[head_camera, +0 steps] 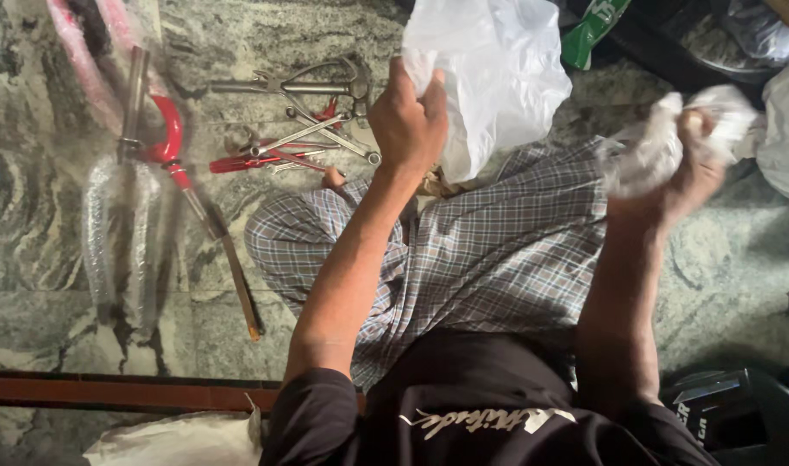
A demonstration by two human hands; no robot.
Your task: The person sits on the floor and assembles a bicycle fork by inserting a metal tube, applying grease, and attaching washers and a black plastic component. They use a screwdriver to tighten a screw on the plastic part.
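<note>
Tools [299, 121] lie scattered on the stone floor [32, 216] beside a wrapped red bike fork [131, 190]. The left hand [409, 116] pinches a white plastic bag [489, 78] hanging upright over the checked lap; the right hand [692, 164] is clenched around crumpled clear wrap [649, 151].

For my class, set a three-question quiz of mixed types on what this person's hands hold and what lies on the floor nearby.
1. True or false: the left hand grips a white plastic bag.
2. What does the right hand clutch? A) a hammer B) crumpled clear plastic wrap C) a green packet
3. Fill in: the hand tools lie on the ____ floor, beside a wrapped red bicycle fork.

Key: 1 true; 2 B; 3 stone (marble-patterned).
</note>
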